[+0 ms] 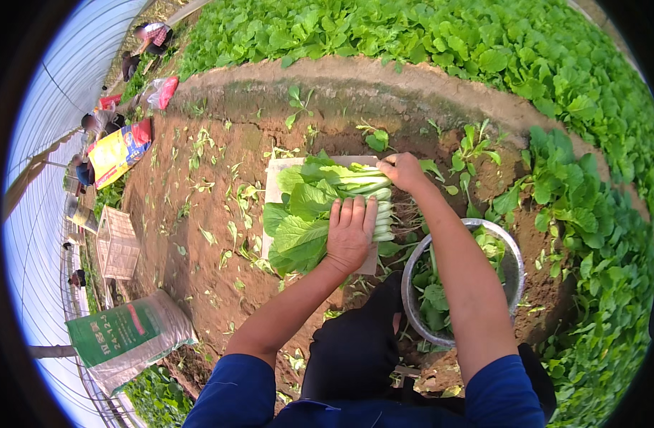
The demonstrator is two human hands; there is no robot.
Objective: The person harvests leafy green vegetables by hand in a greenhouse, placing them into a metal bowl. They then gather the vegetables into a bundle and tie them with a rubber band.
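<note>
A row of leafy greens (pixel 305 214) with pale stems lies on a flat light board (pixel 273 179) on the soil, leaves to the left and stem ends to the right. My left hand (pixel 353 230) rests flat on top of the greens where leaves meet stems, fingers slightly apart. At the far right corner of the row, my right hand (pixel 403 170) has its thumb and fingers closed around stem ends. A round metal basin (pixel 514 267) holding loose leaves stands beneath my right forearm.
Dense growing greens (pixel 412 32) border the soil beyond a raised edge. At left are a green-and-white sack (pixel 134 331), a wooden crate (pixel 118 243), a yellow-and-red sack (pixel 121 152) and a red plastic bag (pixel 168 92). Several people crouch farther off, including one person (pixel 154 35) at upper left.
</note>
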